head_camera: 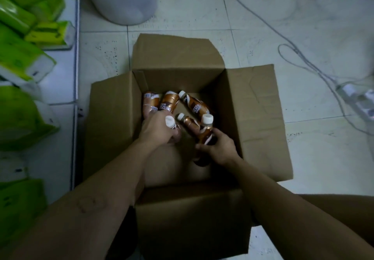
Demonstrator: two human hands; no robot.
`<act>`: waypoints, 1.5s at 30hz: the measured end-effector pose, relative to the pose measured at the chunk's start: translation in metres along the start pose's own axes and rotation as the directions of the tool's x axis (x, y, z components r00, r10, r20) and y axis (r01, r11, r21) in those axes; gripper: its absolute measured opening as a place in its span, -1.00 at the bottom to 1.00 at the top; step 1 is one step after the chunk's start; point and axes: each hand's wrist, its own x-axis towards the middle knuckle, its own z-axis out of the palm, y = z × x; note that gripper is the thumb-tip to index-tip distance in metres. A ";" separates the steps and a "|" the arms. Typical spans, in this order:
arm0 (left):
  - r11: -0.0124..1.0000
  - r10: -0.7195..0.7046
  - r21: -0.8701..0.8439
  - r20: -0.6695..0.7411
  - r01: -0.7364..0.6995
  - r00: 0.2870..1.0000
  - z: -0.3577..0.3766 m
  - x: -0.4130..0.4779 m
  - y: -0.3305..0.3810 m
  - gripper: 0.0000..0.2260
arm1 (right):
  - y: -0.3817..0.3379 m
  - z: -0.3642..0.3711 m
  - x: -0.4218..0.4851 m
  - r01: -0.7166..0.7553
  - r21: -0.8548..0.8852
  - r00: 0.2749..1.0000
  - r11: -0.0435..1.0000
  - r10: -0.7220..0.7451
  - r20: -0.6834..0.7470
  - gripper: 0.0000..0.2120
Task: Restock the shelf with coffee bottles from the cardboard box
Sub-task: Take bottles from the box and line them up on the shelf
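Item: cardboard box (pixel 253 106), flaps open, sitting on the floor, with both hands reaching inside. The left hand (pixel 157 132) is closing around the neck of a coffee bottle, its white cap (pixel 170 121) poking up between the fingers; the right hand (pixel 219 144) is wrapping around the body of an upright bottle (pixel 206 132) with the cap standing clear above the grip. Loose stock: three more bottles are lying just beyond the left hand's fingertips (pixel 169 103), slanted bottle (pixel 195 105) among them, and another (pixel 187 121) is lying between the two hands. Handling note, as a judgement: the neck hold looks the less secure, so shifting the fingers down onto the body before lifting should be steadying it, and both bottles should be rising straight up to clear the box walls and the loose ones. Not legible: how firmly the left fingers are closing, since the hand's back is covering the bottle; the lower end of the right-hand bottle, lost in shadow; labels, blurred. The destination shelf is not identifiable; green packs (pixel 22 57) are lying far left of the left hand.
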 end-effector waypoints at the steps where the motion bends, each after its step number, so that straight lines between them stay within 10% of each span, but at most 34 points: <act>1: 0.999 0.028 -0.016 0.021 -0.027 0.999 -0.012 -0.005 0.008 -0.65 | -0.008 -0.005 -0.005 0.024 0.042 1.000 0.999 -0.024 -0.002 -0.38; 13: 0.930 0.350 -0.021 -0.242 -0.366 0.905 -0.175 -0.131 0.119 -0.66 | -0.146 -0.092 -0.137 0.416 0.312 0.909 0.854 -0.402 -0.112 -0.56; 25: 0.880 0.376 -0.014 -0.592 -0.475 0.713 -0.323 -0.344 0.188 -0.77 | -0.280 -0.133 -0.322 0.803 0.309 0.553 0.510 -0.830 -0.067 -0.60; 36: 0.967 0.242 0.142 -0.767 -0.211 0.594 -0.417 -0.521 0.114 -0.59 | -0.391 -0.008 -0.435 0.912 0.312 0.269 0.266 -0.963 0.036 -0.56; 45: 0.990 0.010 0.072 -0.891 0.120 0.454 -0.442 -0.603 0.017 -0.57 | -0.421 0.137 -0.489 0.883 0.389 0.163 0.263 -0.949 0.271 -0.55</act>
